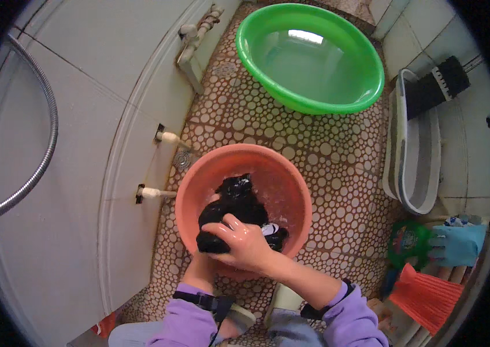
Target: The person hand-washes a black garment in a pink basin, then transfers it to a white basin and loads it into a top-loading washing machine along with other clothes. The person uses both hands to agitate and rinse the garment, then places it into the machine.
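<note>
A wet black garment lies bunched in an orange-pink basin, with a white patch showing near its right end. My right hand curls its fingers over a wad of the garment at the basin's near side. Under it, my left hand reaches into the same cloth. Most of the left hand is hidden by the right hand and the fabric; a bit of skin shows beyond the wad. Suds or wet streaks mark the basin's inner wall.
A large green basin of cloudy water stands beyond. Two pipe fittings jut from the left wall, near a floor drain. At right are a grey-and-white folding tub, a blue cloth item and a ribbed red-orange cloth.
</note>
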Demonstrator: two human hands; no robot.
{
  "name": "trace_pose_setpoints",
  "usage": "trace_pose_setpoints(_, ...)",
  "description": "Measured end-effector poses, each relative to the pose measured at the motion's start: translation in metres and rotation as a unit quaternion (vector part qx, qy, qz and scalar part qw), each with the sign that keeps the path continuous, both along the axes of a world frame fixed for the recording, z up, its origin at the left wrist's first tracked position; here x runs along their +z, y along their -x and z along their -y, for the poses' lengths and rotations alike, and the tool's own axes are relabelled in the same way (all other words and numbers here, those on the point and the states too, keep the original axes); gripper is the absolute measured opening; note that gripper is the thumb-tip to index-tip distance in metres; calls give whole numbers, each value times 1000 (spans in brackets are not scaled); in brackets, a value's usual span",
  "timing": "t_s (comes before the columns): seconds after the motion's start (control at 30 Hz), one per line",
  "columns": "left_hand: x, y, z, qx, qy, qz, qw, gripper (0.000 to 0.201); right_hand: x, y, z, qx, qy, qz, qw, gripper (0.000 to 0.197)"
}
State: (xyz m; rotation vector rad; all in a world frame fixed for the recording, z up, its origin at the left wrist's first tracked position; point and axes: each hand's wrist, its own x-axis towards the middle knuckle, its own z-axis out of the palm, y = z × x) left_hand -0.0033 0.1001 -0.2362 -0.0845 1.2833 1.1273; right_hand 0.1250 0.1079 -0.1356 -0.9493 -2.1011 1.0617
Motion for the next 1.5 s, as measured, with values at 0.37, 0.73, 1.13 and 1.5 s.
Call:
trace_pose_setpoints(0.37, 34, 7, -35, -357, -105, -293, 881, 39, -53, -57, -42, -331, 92, -69, 937, 28)
trace_pose_setpoints(0.73, -3, -15, 26, -58, 55, -498, 863, 67, -32, -56, -84, -15, 148, 319, 936, 74)
trace_pose_setpoints(1.13, -45, 15, 5, 65, 143, 24, 987, 42, -142, -25, -85, -160, 298, 145, 930, 51)
trace_pose_setpoints(1.5, 25, -13, 19, 56, -138, -4, 989, 58, -22, 16, 15, 0, -5, 46, 999, 33)
